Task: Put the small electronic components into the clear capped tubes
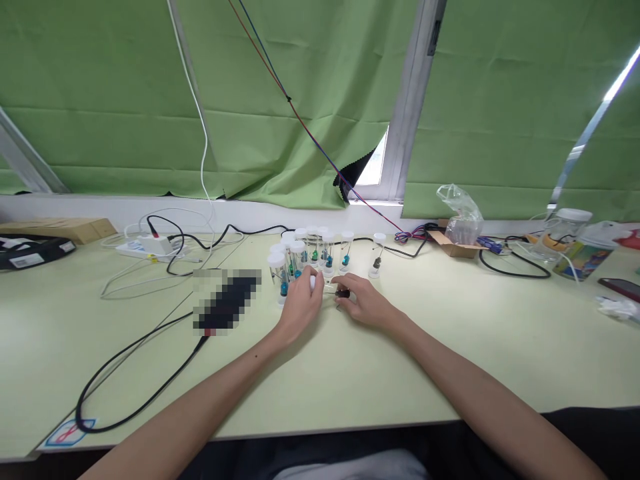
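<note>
A small clear tube (331,288) lies on its side between my two hands, just above or on the table. My left hand (303,297) has its fingers closed round the tube's white-capped end. On the other end, my right hand (367,300) pinches the tube, where something dark shows inside. Behind my hands stand several upright clear tubes (329,257) with white caps, holding small blue or green pieces on thin stems. To the right of that group, one tube (377,257) stands apart with a dark piece in it. My fingers partly hide the held tube.
A pixelated dark device (227,303) with a black cable lies to the left on the table (350,387). White cables run from a power strip (150,247) at the back left. At the back right are an open cardboard box (455,245), a clear jar (560,233) and a phone (620,288).
</note>
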`<state>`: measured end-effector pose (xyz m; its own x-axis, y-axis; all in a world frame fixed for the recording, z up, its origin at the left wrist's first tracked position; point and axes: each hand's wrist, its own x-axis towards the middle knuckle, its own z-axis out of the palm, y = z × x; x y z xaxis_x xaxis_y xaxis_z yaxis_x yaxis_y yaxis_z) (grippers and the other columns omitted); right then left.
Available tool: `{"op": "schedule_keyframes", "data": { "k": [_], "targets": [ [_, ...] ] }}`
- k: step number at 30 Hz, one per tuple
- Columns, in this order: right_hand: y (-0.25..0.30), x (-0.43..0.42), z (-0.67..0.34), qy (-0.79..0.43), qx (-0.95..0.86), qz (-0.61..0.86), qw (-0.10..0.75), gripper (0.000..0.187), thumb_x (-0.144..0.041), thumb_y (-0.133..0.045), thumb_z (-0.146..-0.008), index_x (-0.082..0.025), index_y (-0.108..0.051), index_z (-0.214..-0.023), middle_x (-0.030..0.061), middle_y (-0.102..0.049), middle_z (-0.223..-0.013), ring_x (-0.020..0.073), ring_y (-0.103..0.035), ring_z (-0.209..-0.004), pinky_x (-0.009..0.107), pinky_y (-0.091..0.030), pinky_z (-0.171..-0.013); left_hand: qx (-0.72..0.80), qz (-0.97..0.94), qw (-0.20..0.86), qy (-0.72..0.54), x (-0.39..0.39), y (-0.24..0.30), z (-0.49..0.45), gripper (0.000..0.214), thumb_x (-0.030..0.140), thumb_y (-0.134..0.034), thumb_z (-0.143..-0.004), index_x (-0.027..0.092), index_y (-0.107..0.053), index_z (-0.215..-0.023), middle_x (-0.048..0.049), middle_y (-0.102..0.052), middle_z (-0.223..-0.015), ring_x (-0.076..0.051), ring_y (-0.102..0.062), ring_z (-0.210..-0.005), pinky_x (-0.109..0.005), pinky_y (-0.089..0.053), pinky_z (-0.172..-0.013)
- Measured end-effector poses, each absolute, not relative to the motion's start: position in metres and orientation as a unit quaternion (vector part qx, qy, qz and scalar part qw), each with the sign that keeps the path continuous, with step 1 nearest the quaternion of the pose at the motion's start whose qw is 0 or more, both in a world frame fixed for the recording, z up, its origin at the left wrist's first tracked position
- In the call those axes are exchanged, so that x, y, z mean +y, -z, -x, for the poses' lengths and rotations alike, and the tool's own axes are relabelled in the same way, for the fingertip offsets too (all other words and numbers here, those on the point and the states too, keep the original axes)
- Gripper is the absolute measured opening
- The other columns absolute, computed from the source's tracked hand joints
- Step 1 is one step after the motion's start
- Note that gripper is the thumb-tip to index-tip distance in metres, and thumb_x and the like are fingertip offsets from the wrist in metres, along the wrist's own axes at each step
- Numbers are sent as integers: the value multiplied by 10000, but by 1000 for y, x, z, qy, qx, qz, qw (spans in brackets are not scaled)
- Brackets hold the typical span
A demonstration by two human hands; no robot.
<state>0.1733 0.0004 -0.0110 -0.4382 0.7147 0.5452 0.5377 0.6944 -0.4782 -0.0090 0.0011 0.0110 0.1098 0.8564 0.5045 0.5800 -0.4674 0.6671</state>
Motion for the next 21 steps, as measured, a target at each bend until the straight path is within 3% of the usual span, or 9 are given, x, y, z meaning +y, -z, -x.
{"op": "schedule_keyframes", "data": {
  "k": [16,21],
  "targets": [
    [10,-3,-169,-123,-846,372,362,357,-201,-556,-895,-177,-549,-1251,97,-616,-1013,203,-593,-897,379,-476,-841,532,-721,120,-427,7,-11,13,191,288,-376,-889,232,-395,-707,23,-455,-597,-169,-415,-566,-278,-304,-596],
    [11,-3,-168,-124,-844,378,359,363,-201,-563,-887,-175,-548,-1249,95,-617,-1019,199,-590,-889,369,-470,-836,546,-718,119,-414,6,-12,12,166,273,-374,-873,226,-423,-722,22,-481,-609,-165,-420,-572,-280,-321,-614]
  ]
}}
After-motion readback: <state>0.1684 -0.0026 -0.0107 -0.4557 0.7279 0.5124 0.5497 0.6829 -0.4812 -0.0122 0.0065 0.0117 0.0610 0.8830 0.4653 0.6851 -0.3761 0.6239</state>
